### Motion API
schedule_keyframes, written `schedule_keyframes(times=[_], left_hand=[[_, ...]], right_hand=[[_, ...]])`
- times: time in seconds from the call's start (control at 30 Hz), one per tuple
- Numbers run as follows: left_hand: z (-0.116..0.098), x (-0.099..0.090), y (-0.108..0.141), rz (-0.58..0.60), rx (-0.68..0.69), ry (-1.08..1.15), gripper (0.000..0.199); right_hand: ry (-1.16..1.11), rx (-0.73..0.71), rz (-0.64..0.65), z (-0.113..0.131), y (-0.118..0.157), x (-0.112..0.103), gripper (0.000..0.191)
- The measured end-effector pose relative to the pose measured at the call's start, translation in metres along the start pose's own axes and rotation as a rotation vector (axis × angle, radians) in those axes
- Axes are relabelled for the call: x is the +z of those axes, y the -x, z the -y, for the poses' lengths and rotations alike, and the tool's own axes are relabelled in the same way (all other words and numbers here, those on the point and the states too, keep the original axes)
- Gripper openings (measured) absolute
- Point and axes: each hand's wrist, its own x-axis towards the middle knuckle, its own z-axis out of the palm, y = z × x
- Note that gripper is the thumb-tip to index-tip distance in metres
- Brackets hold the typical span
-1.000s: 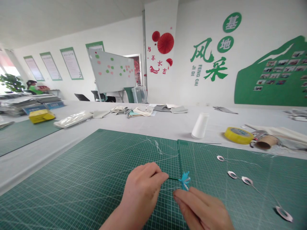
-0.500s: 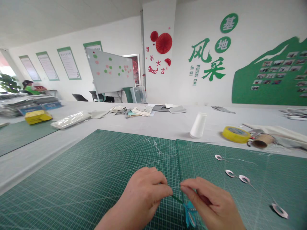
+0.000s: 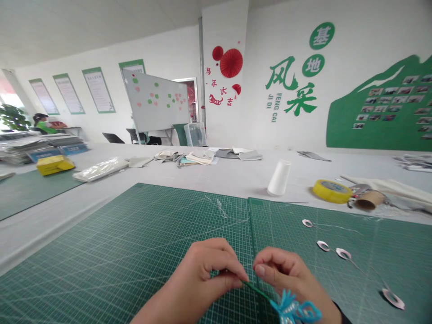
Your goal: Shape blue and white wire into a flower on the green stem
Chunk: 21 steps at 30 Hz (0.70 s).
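My left hand [image 3: 212,270] pinches the end of a thin green stem [image 3: 255,289] between thumb and fingertips. At the stem's other end is a blue flower [image 3: 290,309] with looped petals and pale beads or stitching in its middle. The flower points down to the right, below my right hand [image 3: 286,272]. That hand has its fingers curled and thumb against the index finger, just right of the stem. Whatever sits in this pinch, perhaps a thread, is too fine to make out. Both hands hover over the green cutting mats [image 3: 189,216].
On the right mat lie several pale oval rings [image 3: 343,254] with threads. Behind stand a white thread cone [image 3: 279,178], a yellow tape roll [image 3: 331,191] and a cardboard tube [image 3: 370,200]. Cloth pieces [image 3: 200,156], a plastic-wrapped pack [image 3: 101,169] and a yellow box [image 3: 55,165] lie farther back.
The blue flower has swung right and turned, now showing more fully beneath my right hand. More of the green stem shows. My left hand has tilted and shifted slightly right.
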Motion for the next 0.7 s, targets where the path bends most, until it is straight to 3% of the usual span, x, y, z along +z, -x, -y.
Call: schedule_keyframes(times=[0.2, 0.37, 0.57, 0.7], left_hand=[[0.01, 0.003, -0.005, -0.214, -0.149, 0.083, 0.011], [0.018, 0.005, -0.007, -0.278, -0.283, 0.16, 0.006], [0.021, 0.009, -0.005, -0.308, -0.29, 0.047, 0.009], [0.023, 0.011, -0.003, -0.332, -0.177, -0.162, 0.013]], right_hand=[[0.033, -0.058, -0.008, -0.001, 0.002, 0.017, 0.032], [0.347, -0.199, -0.046, -0.004, 0.012, 0.028, 0.025], [0.6, -0.531, -0.044, -0.006, 0.019, 0.031, 0.018], [0.78, -0.727, -0.143, -0.008, 0.02, 0.032, 0.019]])
